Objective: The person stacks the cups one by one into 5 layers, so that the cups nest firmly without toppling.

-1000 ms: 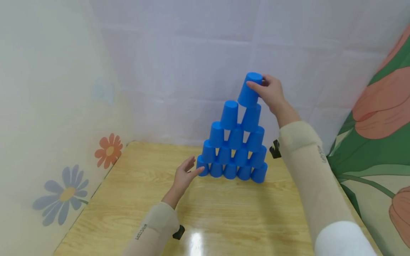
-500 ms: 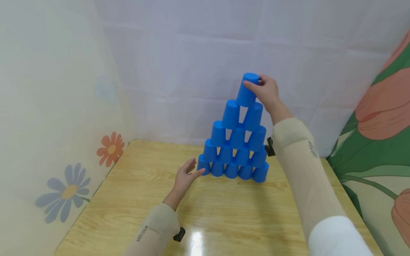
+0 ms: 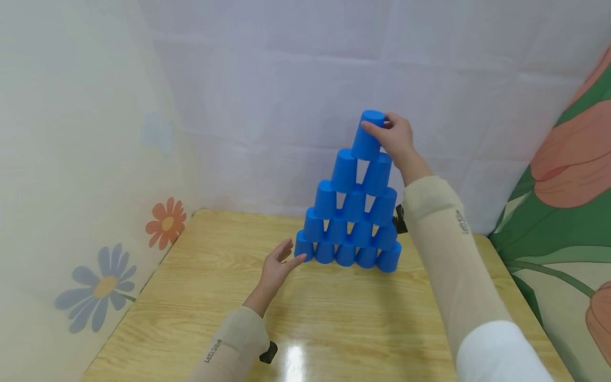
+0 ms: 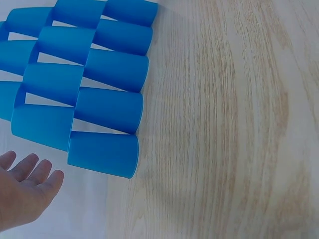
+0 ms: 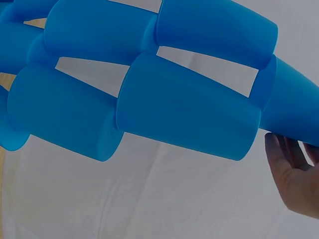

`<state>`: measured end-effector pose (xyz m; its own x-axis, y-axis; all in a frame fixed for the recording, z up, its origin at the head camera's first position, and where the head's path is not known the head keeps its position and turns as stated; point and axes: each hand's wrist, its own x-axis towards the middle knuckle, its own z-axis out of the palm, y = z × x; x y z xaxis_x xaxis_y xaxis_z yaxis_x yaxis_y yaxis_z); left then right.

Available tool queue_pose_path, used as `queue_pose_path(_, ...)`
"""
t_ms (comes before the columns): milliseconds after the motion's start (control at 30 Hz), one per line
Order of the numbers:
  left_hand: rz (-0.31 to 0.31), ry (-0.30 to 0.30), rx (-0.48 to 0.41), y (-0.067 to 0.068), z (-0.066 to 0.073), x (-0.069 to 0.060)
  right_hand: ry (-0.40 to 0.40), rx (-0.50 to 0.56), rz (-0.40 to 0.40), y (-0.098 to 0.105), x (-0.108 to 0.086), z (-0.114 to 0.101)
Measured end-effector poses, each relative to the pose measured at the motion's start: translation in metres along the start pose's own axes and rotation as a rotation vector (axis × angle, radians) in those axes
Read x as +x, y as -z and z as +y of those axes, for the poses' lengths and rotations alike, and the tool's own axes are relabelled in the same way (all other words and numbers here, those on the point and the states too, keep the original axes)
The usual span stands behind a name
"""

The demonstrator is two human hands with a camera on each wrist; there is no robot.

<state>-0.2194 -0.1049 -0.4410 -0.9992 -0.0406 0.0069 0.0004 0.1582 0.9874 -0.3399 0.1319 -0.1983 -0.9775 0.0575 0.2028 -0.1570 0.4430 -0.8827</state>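
A pyramid of upside-down blue cups (image 3: 354, 204) stands on the wooden table (image 3: 329, 329), built in several rows. At its peak one blue cup (image 3: 365, 140) sits across the two cups below it. My right hand (image 3: 400, 139) pinches this top cup from the right, thumb at the front. The right wrist view shows the top cup (image 5: 294, 107) meeting both cups beneath, with fingers (image 5: 279, 154) along its side. Beside the lower left end of the pyramid is my left hand (image 3: 276, 269), fingers extended. In the left wrist view that hand (image 4: 30, 191) holds nothing.
A white cloth (image 3: 267, 106) hangs behind the table. Painted flowers cover the left wall (image 3: 105, 170), and a large floral pattern (image 3: 573, 159) fills the right side. A dark wrist device (image 3: 269, 352) shows below my left sleeve.
The top cup has shifted left and now spans both cups of the row below; my right hand moved with it. My left hand stayed nearly still beside the base.
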Motion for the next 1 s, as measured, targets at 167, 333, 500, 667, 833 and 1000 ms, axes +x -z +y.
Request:
queue_pose_path(167, -0.007, 0.003, -0.005, 0.000, -0.001, -0.002, -0.006, 0.025, -0.009, -0.001, -0.003, 0.000)
queue_pose_path(333, -0.007, 0.011, 0.004, 0.001, -0.003, -0.003, 0.009, 0.009, -0.017, -0.001, -0.003, 0.000)
queue_pose_path(500, 0.000, 0.013, 0.022, 0.001, -0.004, -0.002, 0.015, -0.024, -0.024, 0.002, -0.001, 0.001)
queue_pose_path(667, 0.004, 0.006, 0.035, 0.001, -0.003, -0.001, 0.017, -0.033, -0.027, 0.009, -0.003, 0.005)
queue_pose_path(833, 0.000, -0.003, 0.048, 0.004, -0.002, 0.000, 0.027, -0.049, -0.032, 0.016, -0.008, 0.008)
queue_pose_path(1000, 0.009, 0.007, 0.068, 0.007, 0.001, 0.001, 0.063, -0.046, -0.025, 0.023, -0.013, 0.014)
